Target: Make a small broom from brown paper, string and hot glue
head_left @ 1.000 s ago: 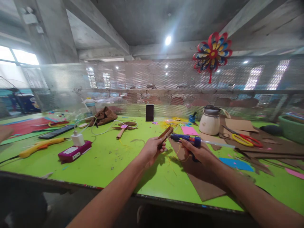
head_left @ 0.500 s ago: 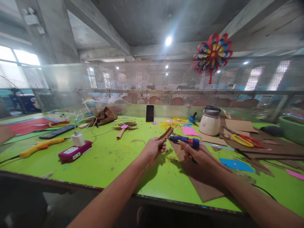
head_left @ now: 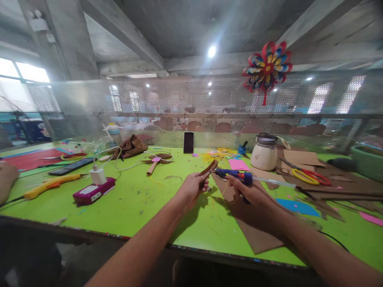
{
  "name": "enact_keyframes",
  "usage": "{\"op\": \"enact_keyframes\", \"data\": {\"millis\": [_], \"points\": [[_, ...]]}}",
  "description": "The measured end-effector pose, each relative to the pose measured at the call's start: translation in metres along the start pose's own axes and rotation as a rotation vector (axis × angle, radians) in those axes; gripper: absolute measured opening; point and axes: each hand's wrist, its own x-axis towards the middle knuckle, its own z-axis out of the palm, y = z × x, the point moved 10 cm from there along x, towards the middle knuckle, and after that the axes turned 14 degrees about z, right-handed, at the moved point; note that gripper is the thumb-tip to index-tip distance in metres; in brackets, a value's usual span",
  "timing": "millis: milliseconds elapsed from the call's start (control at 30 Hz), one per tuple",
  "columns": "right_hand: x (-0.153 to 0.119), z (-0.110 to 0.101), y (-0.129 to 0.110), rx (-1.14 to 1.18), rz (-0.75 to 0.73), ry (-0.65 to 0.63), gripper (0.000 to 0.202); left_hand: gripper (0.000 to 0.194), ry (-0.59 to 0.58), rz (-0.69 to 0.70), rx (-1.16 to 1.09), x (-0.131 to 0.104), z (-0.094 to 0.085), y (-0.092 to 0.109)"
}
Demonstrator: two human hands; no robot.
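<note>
Pinched in my left hand (head_left: 194, 189) is a folded piece of brown cardboard (head_left: 211, 167), held above the green table (head_left: 134, 211). My right hand (head_left: 245, 191) is wrapped round a blue hot glue gun (head_left: 235, 175) with a clear glue stick (head_left: 273, 181) out of its back. The gun's tip is at the cardboard piece; whether they touch I cannot tell. Yellow threads (head_left: 226, 195) dangle below the hands. Under my right hand lies a long brown cardboard sheet (head_left: 248, 229).
On the left are a purple power adapter (head_left: 94, 191), a yellow glue gun (head_left: 54, 184) and another person's hand (head_left: 7, 179). A phone (head_left: 188, 142) stands upright ahead. To the right are a white jar (head_left: 265, 153), scissors (head_left: 308, 176) and cardboard scraps (head_left: 303, 159).
The glue gun has shifted slightly right, along with my right hand. My left hand stays nearly still. At the far left, the other person's hand has moved lower.
</note>
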Motion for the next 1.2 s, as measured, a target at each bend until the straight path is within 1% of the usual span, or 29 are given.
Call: {"op": "enact_keyframes", "data": {"millis": [133,233,300,467,633,700,900,1067,1200], "points": [[0.003,-0.004,0.007,0.020,0.077,-0.011,0.052,0.016,0.000,0.000,-0.009,0.000,0.000,0.000],[0.005,-0.007,0.010,0.041,0.076,0.005,0.052,0.015,0.005,-0.002,-0.009,0.000,0.000,0.000],[0.006,-0.005,0.010,0.047,0.060,-0.008,0.052,0.014,0.007,-0.005,-0.005,0.000,-0.001,0.000],[0.004,0.006,0.007,0.104,0.043,-0.099,0.048,0.012,0.002,0.011,0.003,0.001,-0.001,0.001],[0.004,-0.009,0.009,0.050,0.074,-0.019,0.049,0.014,0.002,0.004,0.008,0.000,-0.001,0.000],[0.005,-0.011,0.012,0.048,0.084,-0.011,0.049,0.013,-0.010,-0.004,0.009,0.000,0.000,-0.001],[0.001,0.001,0.013,0.099,0.094,-0.084,0.045,0.013,-0.036,-0.025,-0.024,-0.001,0.001,-0.005],[-0.007,0.010,0.008,0.067,0.140,-0.126,0.050,0.014,-0.056,-0.031,-0.043,-0.002,0.005,-0.002],[-0.007,0.012,0.009,0.060,0.136,-0.132,0.050,0.013,-0.059,-0.045,-0.054,-0.003,0.006,-0.002]]}}
